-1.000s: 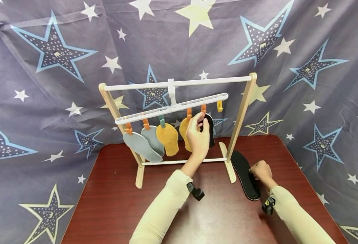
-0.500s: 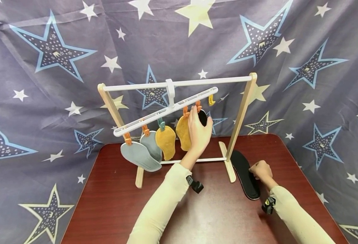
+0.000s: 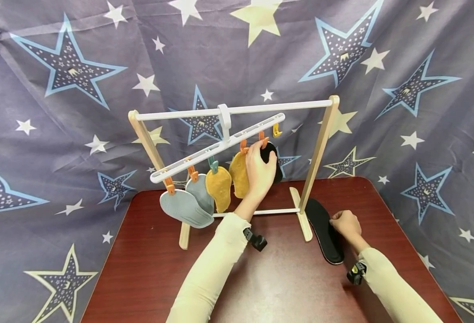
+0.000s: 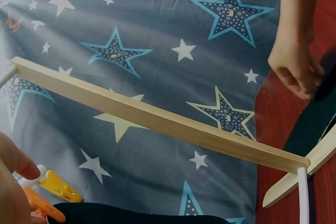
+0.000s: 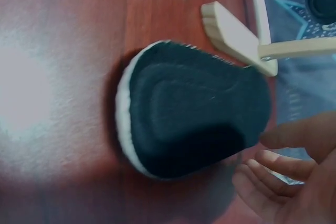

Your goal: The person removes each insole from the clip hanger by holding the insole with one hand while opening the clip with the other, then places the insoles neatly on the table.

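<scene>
The left hand [image 3: 260, 168], just right of the frame's centre, is at the orange clip [image 3: 262, 136] that carries the hung insole [image 3: 276, 163], black and partly hidden behind that hand. Its thumb stands apart from its other fingers, and whether these grip the clip or only touch it I cannot tell. The right hand [image 3: 347, 224], lower right, has loosely bent fingers at the edge of the loose insole [image 3: 321, 229], which lies on the surface [image 3: 277, 278] beside the rack [image 3: 320, 152]; whether they pinch that edge I cannot tell either.

The hanger [image 3: 216, 149] slants across the middle, right end higher, with grey insoles [image 3: 182, 208] at its left and yellow insoles [image 3: 219, 188] between them and the black one. The yellow clip [image 3: 276, 130] at the right end carries nothing.

The step in hand looks to be work at the orange clip. The next move seems to call for a steady touch there, as the hanger hangs from one hook and probably swings easily
</scene>
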A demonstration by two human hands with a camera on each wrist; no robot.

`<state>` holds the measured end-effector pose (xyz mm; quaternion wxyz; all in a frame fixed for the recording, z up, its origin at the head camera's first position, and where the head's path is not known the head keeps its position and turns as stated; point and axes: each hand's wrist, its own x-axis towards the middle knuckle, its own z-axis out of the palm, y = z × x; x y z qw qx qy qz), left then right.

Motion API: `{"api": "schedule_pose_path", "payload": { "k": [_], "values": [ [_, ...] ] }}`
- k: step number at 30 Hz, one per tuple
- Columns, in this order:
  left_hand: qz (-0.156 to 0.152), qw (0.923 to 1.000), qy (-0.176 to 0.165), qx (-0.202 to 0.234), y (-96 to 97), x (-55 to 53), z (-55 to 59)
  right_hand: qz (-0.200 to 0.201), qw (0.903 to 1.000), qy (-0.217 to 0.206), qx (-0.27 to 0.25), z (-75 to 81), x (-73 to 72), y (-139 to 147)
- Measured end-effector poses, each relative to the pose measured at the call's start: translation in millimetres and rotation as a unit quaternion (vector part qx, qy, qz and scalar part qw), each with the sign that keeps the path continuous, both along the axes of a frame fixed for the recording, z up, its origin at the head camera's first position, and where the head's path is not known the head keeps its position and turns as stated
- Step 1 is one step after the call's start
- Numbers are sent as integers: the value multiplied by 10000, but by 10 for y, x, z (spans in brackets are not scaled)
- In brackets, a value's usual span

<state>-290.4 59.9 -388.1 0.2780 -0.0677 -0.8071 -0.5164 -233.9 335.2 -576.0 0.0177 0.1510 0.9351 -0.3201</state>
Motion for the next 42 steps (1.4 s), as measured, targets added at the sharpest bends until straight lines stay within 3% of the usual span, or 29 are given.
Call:
{"api": "schedule_pose_path", "payload": {
  "k": [5,8,13,21,27,34,39,42],
  "values": [
    [0,10000,40,54,-34,28,-16,158,9976,668,-29,204,-20,-124],
    [49,9998,160,75,-54,43,-27,372,9913,1248,-196,337,-44,-211],
    [-4,9996,266,92,-90,75,-29,751,9722,2134,-612,531,-98,-379],
    [-512,9971,97,549,-139,114,13,1320,9411,2817,-1322,852,-146,-688],
    [-692,9948,138,734,-146,152,28,1551,9271,2912,-1777,965,-200,-850],
    [-675,9966,44,465,-168,203,41,1957,9157,2504,-2460,1085,-185,-1046],
    [-819,9956,84,444,-183,222,61,2012,9187,2213,-2581,1284,-75,-1166],
    [-800,9959,38,420,-186,234,68,1972,9201,2193,-2578,1315,-57,-1200]
  ]
}}
